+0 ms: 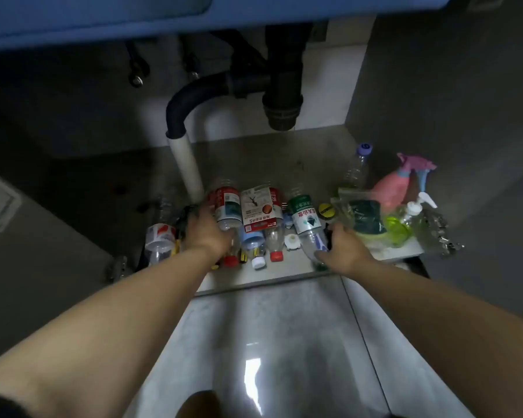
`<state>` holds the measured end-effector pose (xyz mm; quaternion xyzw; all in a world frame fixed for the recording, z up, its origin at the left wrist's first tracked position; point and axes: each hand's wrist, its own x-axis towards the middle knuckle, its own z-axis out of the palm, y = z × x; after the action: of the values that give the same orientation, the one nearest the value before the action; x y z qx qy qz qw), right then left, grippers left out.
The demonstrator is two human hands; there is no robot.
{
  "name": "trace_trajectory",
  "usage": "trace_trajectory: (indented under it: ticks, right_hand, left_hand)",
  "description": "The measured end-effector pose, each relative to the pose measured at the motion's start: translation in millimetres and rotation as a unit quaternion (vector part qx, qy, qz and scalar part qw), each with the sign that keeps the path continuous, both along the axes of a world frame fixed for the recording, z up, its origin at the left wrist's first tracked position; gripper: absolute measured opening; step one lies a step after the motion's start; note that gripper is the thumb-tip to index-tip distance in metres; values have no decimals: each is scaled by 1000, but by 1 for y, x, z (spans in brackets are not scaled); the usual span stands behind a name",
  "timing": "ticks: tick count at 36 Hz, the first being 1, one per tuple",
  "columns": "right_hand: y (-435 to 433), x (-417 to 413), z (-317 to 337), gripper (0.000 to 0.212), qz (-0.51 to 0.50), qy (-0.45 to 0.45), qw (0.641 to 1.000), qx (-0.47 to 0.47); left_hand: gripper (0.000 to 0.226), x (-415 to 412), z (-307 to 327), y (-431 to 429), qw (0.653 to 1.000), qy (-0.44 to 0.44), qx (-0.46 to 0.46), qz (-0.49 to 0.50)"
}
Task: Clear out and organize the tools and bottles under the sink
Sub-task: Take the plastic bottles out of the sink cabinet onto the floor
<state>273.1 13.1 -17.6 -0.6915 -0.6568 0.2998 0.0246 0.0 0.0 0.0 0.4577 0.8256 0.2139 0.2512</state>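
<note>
Several empty plastic bottles lie on the cabinet floor [284, 152] under the sink. My left hand [207, 230] grips a red-labelled bottle [225, 206] lying with its red cap toward me. My right hand [343, 245] holds the lower end of a green-labelled bottle [304, 215]. Between them lie a bottle with a white and red label [258, 211], a blue-capped bottle [252, 239] and another red-capped bottle [275, 236]. Left of my left hand lies a clear bottle with a red and white label [159, 236]. Dark tools are mostly hidden under my left hand.
A black drain trap [281, 86] and a white pipe [186, 164] hang above the cabinet floor. At the right stand a pink spray bottle [390, 188], a clear bottle with a purple cap [358, 167], a pump bottle [412, 212], a bagged green sponge [366, 215] and a yellow lid [326, 210]. Glossy floor tiles [269, 327] lie in front.
</note>
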Motion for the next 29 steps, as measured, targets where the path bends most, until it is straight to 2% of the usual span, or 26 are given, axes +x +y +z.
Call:
trace_trajectory:
  ticks: [5, 9, 15, 18, 23, 26, 29]
  right_hand:
    - [22, -18, -21, 75, -54, 2, 999, 4]
    - [30, -28, -38, 77, -67, -42, 996, 31]
    - [32, -33, -43, 71, -82, -69, 993, 46]
    - [27, -30, -34, 69, -95, -54, 993, 45]
    - [13, -4, 2, 61, -77, 10, 996, 51]
    - [-1, 21, 28, 51, -35, 58, 996, 53]
    - [-22, 51, 52, 56, -12, 99, 995, 7]
  left_hand:
    - [93, -7, -17, 21, 1000, 17, -24, -1]
    - [95, -7, -30, 30, 999, 33, -35, 2]
    - [80, -5, -35, 30, 999, 31, -39, 3]
    - [70, -4, -27, 23, 1000, 16, -21, 14]
    - [68, 5, -1, 3, 999, -43, 12, 8]
    - [61, 28, 19, -12, 994, -99, 35, -40]
    - [58, 64, 37, -33, 978, -176, 53, -94]
